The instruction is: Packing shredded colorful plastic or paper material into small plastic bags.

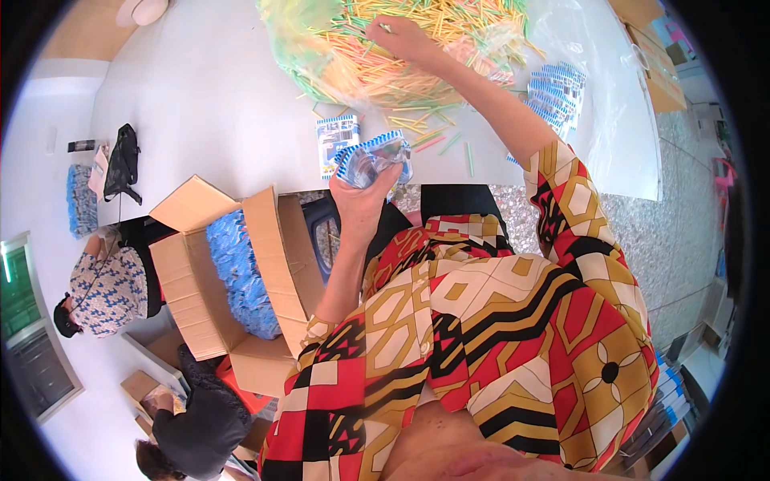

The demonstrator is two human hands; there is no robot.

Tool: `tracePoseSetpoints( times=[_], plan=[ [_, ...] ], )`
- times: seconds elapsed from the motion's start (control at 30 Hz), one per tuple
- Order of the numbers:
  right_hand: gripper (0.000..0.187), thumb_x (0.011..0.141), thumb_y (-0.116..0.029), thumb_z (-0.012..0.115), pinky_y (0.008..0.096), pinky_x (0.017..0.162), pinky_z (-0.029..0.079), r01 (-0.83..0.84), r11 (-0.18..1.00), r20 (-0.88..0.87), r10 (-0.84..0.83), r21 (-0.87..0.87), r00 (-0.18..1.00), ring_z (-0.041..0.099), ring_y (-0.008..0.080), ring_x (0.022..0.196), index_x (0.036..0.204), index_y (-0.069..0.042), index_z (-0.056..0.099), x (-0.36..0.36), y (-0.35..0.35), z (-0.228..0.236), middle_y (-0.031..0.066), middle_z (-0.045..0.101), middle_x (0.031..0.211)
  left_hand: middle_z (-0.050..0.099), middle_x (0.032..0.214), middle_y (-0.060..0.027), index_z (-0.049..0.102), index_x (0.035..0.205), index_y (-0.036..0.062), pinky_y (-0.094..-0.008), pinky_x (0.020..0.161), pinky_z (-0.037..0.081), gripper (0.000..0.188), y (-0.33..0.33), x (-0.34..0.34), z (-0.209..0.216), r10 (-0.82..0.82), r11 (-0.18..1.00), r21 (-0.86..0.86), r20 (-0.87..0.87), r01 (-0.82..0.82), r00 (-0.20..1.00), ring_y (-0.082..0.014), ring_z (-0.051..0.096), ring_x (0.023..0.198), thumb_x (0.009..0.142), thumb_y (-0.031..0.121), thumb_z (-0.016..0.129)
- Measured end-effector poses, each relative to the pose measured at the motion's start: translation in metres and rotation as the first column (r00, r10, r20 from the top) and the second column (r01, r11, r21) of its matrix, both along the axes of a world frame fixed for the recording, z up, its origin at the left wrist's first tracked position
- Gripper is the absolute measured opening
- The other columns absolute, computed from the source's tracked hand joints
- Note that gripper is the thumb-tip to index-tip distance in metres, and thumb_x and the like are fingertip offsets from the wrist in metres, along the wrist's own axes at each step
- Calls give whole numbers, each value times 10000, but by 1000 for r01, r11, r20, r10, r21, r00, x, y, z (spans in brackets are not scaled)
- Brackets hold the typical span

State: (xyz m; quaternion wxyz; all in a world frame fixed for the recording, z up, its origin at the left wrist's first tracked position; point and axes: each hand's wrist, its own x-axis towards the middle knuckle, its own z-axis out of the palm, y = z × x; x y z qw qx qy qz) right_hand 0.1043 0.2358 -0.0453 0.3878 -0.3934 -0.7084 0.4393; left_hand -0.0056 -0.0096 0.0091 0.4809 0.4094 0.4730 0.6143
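My left hand is closed around a clear plastic bag with blue-and-white printing and a striped edge, above the near edge of the table. My right hand reaches far forward over a loose heap of thin yellow, pink and green straws. Its fingers are curled together, and a small pale bit shows at their tips; what they hold is too small to make out. A flat blue-and-white packet lies just left of the held bag. Several similar flat bags are fanned out right of the heap.
The straws spill from a large translucent bag on the white table. An open cardboard box filled with blue packets stands to my left. Two other people sit farther left. Stray straws lie near the table's edge.
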Motion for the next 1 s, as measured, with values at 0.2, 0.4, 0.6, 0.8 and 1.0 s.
tracePoseSetpoints(
  times=[0.2, 0.4, 0.6, 0.8, 1.0],
  plan=[
    [276, 941, -239, 422, 437, 898, 378, 282, 938, 443, -345, 203, 828, 516, 207, 1073, 1005, -60, 621, -3, 69, -51, 78, 598, 1051, 653, 913, -58, 618, 1007, -32, -254, 751, 484, 281, 1, 6, -1, -33, 999, -17, -8, 33, 999, -107, 608, 803, 736, -51, 688],
    [197, 911, -257, 488, 231, 366, 210, -92, 844, -691, -364, -528, 625, 278, 99, 372, 868, -82, 566, 29, 10, 38, -31, 332, 485, 650, 904, -53, 614, 1007, -28, -249, 736, 487, 293, -7, 1, 0, 27, 999, -32, 10, -27, 1000, -105, 606, 793, 728, -45, 702],
    [235, 959, -287, 432, 219, 380, 225, -42, 909, -582, -230, -415, 780, 274, 56, 403, 901, -89, 545, 74, -82, 46, -56, 328, 516, 641, 889, -46, 609, 997, -30, -250, 720, 494, 280, -2, 6, -2, 12, 1000, -29, 35, -11, 999, -103, 602, 786, 732, -49, 695],
    [279, 958, -209, 443, 183, 451, 222, 267, 953, -431, -302, -142, 850, 314, 23, 496, 796, -23, 573, 80, -158, -9, -43, 400, 556, 649, 877, -42, 618, 961, -22, -238, 721, 488, 242, -1, 10, -9, -45, 999, -23, -40, 44, 998, -90, 599, 779, 734, -29, 703],
    [107, 890, -120, 574, 179, 534, 315, 322, 942, -315, -279, 92, 907, 404, 22, 596, 827, -34, 582, 83, -166, -46, -52, 496, 682, 652, 889, -43, 616, 959, -9, -234, 725, 485, 245, -3, 15, -9, -43, 998, -37, -13, 43, 999, -89, 599, 782, 733, -26, 709]
  ],
)
